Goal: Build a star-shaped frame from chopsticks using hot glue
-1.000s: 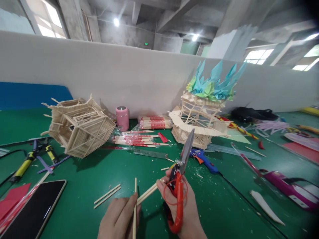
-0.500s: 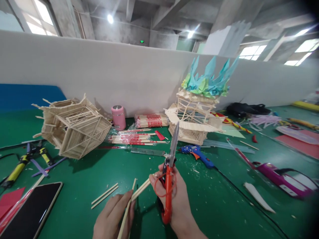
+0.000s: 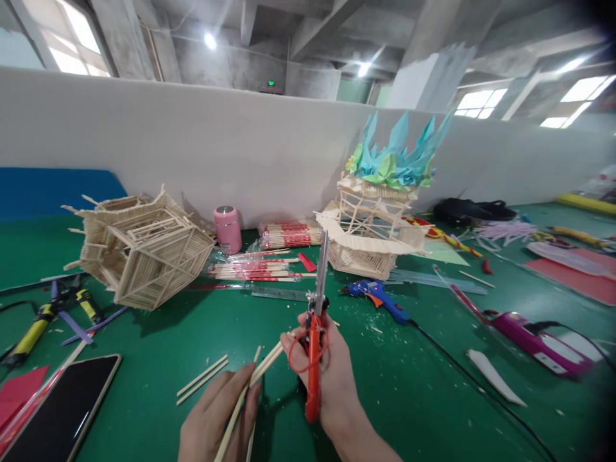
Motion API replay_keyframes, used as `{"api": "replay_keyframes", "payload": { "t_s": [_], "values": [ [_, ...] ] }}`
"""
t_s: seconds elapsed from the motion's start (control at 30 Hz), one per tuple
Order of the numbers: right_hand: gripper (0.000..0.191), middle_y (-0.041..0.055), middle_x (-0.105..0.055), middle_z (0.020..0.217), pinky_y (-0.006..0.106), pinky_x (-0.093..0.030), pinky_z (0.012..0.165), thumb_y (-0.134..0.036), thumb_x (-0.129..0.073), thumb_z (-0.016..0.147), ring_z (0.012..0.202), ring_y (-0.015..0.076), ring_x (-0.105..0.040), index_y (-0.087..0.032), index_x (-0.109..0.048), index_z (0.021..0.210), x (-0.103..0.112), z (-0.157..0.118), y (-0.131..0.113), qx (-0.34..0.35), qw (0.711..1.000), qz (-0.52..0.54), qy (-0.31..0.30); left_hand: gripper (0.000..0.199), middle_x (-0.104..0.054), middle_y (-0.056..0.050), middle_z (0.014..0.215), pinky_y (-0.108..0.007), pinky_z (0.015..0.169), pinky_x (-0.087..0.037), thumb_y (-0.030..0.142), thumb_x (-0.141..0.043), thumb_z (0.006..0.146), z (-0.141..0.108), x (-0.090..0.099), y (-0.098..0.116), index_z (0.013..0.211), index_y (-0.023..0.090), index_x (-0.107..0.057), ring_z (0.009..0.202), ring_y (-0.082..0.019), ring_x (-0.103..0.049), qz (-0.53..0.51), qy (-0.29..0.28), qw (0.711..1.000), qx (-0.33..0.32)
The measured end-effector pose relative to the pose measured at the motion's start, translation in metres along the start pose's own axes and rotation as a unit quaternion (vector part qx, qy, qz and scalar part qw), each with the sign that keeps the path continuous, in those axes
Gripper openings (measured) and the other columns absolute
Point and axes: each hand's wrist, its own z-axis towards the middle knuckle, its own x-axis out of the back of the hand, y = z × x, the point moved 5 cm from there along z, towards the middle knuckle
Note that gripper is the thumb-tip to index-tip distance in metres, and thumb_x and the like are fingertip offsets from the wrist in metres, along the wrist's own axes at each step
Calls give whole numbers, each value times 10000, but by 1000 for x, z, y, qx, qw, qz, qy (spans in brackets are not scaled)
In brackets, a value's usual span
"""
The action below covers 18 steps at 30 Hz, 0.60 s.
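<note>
Shift since earlier frame: red-handled shears [image 3: 313, 369] swung leftward to near upright; long stick [image 3: 231, 423] under my left fingers now slants, its lower end further left.
Position of wooden sticks [image 3: 270, 360]: between my two hands, above the green surface [image 3: 158, 359], left of the shears' handle.
Long axis: oblique, rising from my left fingertips, away and to the right, to my right thumb; the shears' blades point upward and away, at an angle to it.
Nearer hand: neither; both touch the wooden sticks, left at the near end, right at the far end.
Left grip: my left hand [image 3: 212, 417] is closed in a narrow pinch on the wooden sticks and the long stick where they cross.
Right grip: my right hand [image 3: 337, 378] is wrapped about the shears, thumb against the sticks' far ends.
Alongside: loose pair of sticks [image 3: 202, 375], left of my left hand, roughly parallel to each other; blue glue gun [image 3: 373, 292], beyond and right of my right hand.
Hidden: near ends under my left fingers; exact count of sticks; part of the handle behind my right fingers.
Cut off: long stick's lower end, at the bottom edge.
Unclear: blade opening, seen nearly edge-on.
</note>
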Motion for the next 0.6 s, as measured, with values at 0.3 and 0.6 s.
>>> {"api": "replay_keyframes", "payload": {
  "t_s": [0.3,0.6],
  "values": [
    [356,-28,-588,667,231,-461,514,-299,-735,556,560,119,-577,-192,-500,800,2,6,-9,66,989,-122,-49,258,-626,-9,549,-191,437,-426,388,-706,596,0,-13,-26,736,172,-699,463,-104,-540,-428,-13,763,484],
    [241,68,-648,799,348,-462,644,-260,-547,684,723,235,-609,-176,-576,908,62,38,-19,137,719,-669,-124,233,-516,45,495,-170,407,-282,299,-699,646,0,-10,-16,752,98,-646,357,-5,-318,-635,10,497,591]
  ]
}}
